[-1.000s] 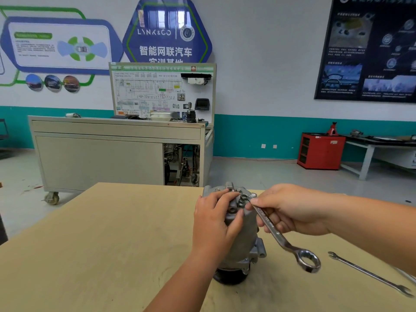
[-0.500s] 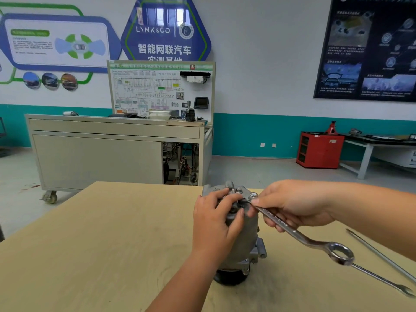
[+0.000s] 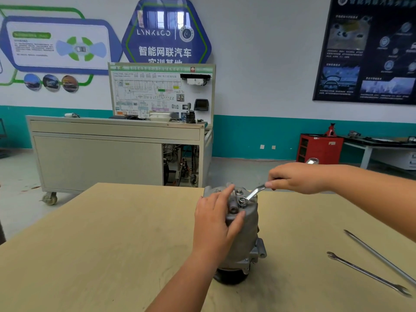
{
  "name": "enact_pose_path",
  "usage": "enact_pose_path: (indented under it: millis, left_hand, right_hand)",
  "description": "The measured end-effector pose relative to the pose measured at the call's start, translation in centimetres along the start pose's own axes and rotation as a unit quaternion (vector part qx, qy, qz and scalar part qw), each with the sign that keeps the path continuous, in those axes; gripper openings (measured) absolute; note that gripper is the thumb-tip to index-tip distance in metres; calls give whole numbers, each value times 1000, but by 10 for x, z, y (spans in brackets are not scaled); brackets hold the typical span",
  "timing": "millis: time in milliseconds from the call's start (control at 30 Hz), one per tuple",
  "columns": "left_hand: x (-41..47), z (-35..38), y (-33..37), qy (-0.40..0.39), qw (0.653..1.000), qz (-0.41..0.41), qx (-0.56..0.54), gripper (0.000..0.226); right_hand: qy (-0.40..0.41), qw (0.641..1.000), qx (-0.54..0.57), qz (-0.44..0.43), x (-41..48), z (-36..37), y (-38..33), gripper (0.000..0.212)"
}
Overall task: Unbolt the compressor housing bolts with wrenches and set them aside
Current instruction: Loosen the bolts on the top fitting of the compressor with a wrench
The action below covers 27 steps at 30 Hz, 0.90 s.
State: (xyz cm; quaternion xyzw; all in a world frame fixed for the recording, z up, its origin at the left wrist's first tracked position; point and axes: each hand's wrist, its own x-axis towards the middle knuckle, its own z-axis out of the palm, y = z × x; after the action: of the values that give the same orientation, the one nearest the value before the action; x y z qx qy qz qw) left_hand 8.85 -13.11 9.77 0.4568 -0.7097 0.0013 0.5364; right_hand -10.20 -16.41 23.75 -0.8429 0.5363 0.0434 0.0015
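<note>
My left hand (image 3: 213, 224) grips the compressor (image 3: 244, 233) upright on the counter (image 3: 112, 233) — heavy, top-heavy I judge. My right hand (image 3: 297, 179) holds the wrench (image 3: 254, 193), seated on a top bolt (image 3: 242, 201) — smooth steel, best held far out.

Before us, a grey cast-metal compressor (image 3: 245, 233) stands on end near the middle of the pale wooden table (image 3: 112, 233). Our left hand (image 3: 213, 221) grips its near-left side, fingers over the top. Our right hand (image 3: 297, 177) is just behind and to the right, holding a silver steel wrench (image 3: 254, 193) whose end sits on a steel hex bolt (image 3: 242, 201) atop the housing. Two long silver spanners (image 3: 369, 274) lie side by side on the table's right, well apart from the compressor. Behind the table stands a beige wheeled metal cabinet (image 3: 96, 163) with a white wiring-diagram board (image 3: 161, 93) on top. Further right, by the wall, a red metal cabinet (image 3: 319, 149) stands beside a white-legged workbench (image 3: 378, 143).
</note>
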Motion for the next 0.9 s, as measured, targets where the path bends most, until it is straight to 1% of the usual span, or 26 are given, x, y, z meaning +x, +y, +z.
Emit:
enact_pose_path:
  millis: [67,167,233,300,433,500,733,900]
  left_hand:
    - [0,-1,-3,-14,1000,-5,12,70]
    - [0,-3,-5,-35,998,5,42,79]
    - [0,-3,-5,-26,999,7,43,80]
    - [-1,-2,-4,-15,999,6,44,78]
    - [0,1,-6,-8,999,1,48,66]
    - [-1,2,-6,-5,999,-2,46,65]
    - [-2,2,-4,-2,999,-6,37,62]
    - [-2,2,-4,-4,999,-9,37,62]
  right_hand:
    - [14,999,49,5,-4,0,0,30]
    - [20,985,170,20,-13,5,-6,31]
    - [20,962,269,31,-20,9,-14,26]
    - [27,932,359,35,-26,15,-26,21]
    - [31,879,473,54,-34,25,-47,20]
    - [16,859,508,63,-37,28,-54,21]
    - [-43,820,566,72,-40,35,-68,25]
    - [-38,804,588,83,-36,34,-71,25]
